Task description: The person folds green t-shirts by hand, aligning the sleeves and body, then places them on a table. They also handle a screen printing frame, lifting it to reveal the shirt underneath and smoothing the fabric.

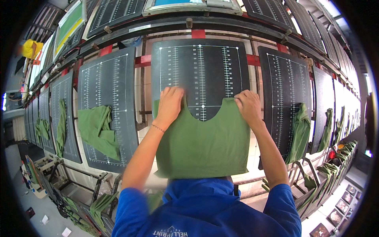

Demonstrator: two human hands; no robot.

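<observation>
A green cut fabric panel (203, 146) with a curved neckline lies over the lower part of the dark grey printing board (215, 75) in front of me. Its near edge hangs over the board's near end. My left hand (170, 103) is closed on the panel's left shoulder, fingers curled and their tips partly hidden. At the right shoulder corner, my right hand (248, 104) pinches the cloth between thumb and fingers. White ruled scales and a centre line show on the board above and inside the neckline.
Similar boards stand on either side, the left board (100, 94) bearing a crumpled green fabric piece (98, 128) and the right board (282, 87) another bunched piece (300, 132). A dark rail (169, 27) runs behind them. Screen frames (193, 8) lie beyond. Racks with green pieces stand nearer me.
</observation>
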